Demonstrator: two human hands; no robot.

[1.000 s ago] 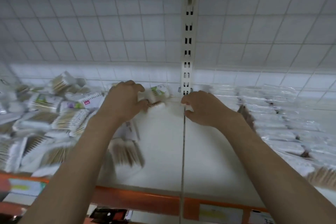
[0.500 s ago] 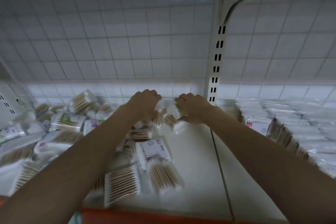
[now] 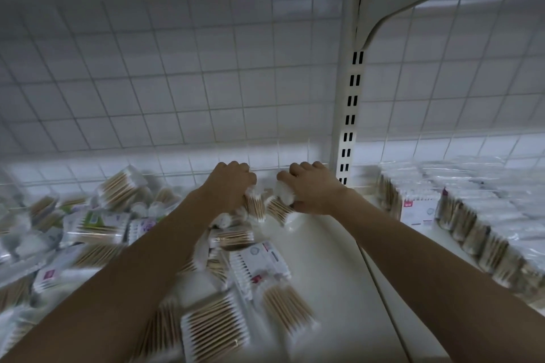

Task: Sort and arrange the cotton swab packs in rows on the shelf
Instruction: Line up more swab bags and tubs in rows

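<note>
Both hands curl round upright swab packs at the shelf (image 3: 330, 259) back: left hand (image 3: 230, 183) grips one pack (image 3: 254, 204), right hand (image 3: 309, 186) another (image 3: 280, 205), side by side, sticks pointing down-forward.

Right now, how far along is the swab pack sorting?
Done: neat rows fill the shelf right of the upright post. In hand: the left hand and right hand each grip a pack, and, at the back of the bare shelf strip. Left: the jumbled pile on the left, most of that bay.
</note>
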